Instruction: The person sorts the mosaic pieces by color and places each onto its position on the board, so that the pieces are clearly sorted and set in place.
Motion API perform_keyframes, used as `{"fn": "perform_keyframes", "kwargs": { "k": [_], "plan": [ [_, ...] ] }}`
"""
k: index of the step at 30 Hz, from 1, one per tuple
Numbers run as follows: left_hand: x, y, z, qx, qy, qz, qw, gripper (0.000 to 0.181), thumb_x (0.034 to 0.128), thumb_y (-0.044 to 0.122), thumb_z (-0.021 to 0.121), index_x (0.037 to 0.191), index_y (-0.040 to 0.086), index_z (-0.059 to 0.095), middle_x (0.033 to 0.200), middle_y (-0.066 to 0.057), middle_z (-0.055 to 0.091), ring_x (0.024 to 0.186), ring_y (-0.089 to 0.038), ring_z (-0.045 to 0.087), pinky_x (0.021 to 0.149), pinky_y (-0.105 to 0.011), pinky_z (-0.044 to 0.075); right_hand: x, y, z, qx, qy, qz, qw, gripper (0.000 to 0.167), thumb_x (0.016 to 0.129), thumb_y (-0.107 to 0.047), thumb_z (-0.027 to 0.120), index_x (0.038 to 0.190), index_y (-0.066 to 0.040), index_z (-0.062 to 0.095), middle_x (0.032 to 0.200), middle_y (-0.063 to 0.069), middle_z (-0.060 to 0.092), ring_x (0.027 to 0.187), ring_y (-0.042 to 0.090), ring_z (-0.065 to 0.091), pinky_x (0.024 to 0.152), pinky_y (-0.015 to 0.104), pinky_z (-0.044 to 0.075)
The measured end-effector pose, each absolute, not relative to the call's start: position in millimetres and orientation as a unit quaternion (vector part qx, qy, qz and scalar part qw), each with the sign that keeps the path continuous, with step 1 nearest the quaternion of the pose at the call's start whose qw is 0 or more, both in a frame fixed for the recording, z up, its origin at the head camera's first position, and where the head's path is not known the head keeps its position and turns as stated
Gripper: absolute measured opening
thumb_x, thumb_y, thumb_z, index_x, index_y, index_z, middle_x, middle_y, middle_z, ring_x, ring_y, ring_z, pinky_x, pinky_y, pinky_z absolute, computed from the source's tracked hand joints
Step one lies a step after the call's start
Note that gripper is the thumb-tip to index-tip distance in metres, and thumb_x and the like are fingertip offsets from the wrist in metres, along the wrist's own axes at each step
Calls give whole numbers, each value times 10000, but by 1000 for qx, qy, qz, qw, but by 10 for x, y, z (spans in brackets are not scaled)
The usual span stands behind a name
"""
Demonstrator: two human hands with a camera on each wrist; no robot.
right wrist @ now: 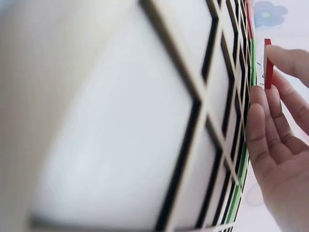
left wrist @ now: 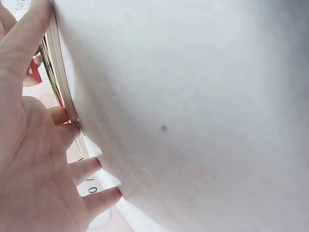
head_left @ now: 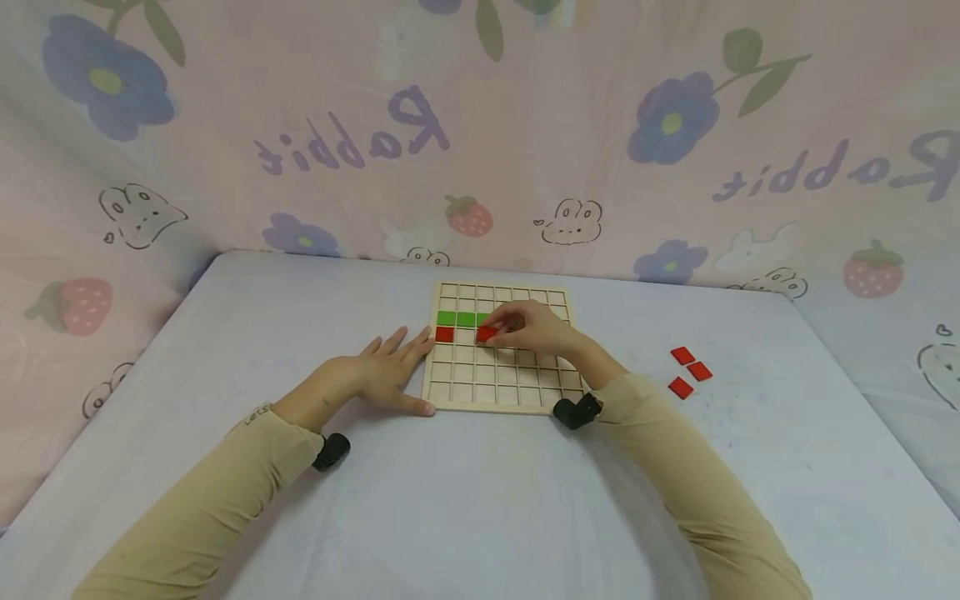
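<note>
While the left hand (head_left: 386, 373) is lying with its fingers spread wide against the left edge of the board, its thumb resting at the near left corner, the right hand (head_left: 534, 327) is reaching in over the board's right edge. Item: one wooden board (head_left: 462, 392), divided into a grid of square cells, sitting toward the worktop's far edge, about midway between its left and right edges. Item: one pinched red tile (head_left: 487, 334), which the right hand is holding between thumb and fingers; in the right wrist view it is standing nearly on edge, apart from the grid. Item: one seated red tile (head_left: 445, 334), occupying a cell along the board's left edge. Items: green tiles (head_left: 466, 318), forming a row just beyond it toward the board's far edge; three are showing, and the right hand is partly covering the row. Items: three loose red tiles (head_left: 699, 371), lying near one another between the board and the worktop's right edge. Item: one worktop (head_left: 480, 500), wearing a pale cover. Item: one printed cloth (head_left: 510, 142), hanging behind the worktop's far edge, showing flowers, strawberries, rabbits and mirrored lettering.
</note>
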State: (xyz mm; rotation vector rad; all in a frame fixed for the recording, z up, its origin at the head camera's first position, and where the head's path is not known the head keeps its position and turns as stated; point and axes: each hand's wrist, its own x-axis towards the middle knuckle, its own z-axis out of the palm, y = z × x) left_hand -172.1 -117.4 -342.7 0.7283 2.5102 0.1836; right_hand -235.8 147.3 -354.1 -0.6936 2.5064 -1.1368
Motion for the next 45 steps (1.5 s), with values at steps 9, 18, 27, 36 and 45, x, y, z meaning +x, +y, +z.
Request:
{"fn": "perform_keyframes", "kwargs": {
  "k": [9,18,27,36,45],
  "plan": [
    [-1732,-1180,-3436,266,925,70,263,1021,872,607,570,1545,59,34,1618,-99,-105,1472,-380,-90,1163,-602,19,-2390,1310,-3541,-235,887,-366,153,310,831,-194,754,1120,-95,699,1027,47,683,893,156,607,817,283,483],
    [-1731,-1170,-3425,264,924,70,265,1018,872,596,578,1545,57,37,1618,-101,-103,1472,-380,-91,1163,-600,10,-2403,1248,-3555,-238,893,-350,150,307,837,-208,749,1118,-97,698,1001,43,673,880,153,589,776,267,464],
    [-1721,-1165,-3407,263,925,71,265,1021,869,600,580,1546,61,38,1619,-97,-101,1473,-380,-86,1162,-602,13,-2394,1173,-3544,-240,896,-343,149,304,846,-190,736,1129,-85,695,1009,52,676,834,143,580,742,251,449],
    [-1756,-1179,-3473,264,925,64,265,1039,862,625,569,1548,75,13,1615,-78,-129,1472,-369,-108,1166,-596,17,-2374,1132,-3538,-234,893,-355,148,296,848,-183,735,1123,-83,697,1017,64,680,838,149,590,739,250,461],
    [-1753,-1170,-3468,264,926,63,264,1040,859,627,572,1549,82,16,1618,-70,-124,1474,-370,-99,1167,-594,17,-2350,1142,-3543,-227,893,-361,142,301,847,-192,737,1124,-84,694,1036,63,681,834,146,588,726,246,457]
  ]
}}
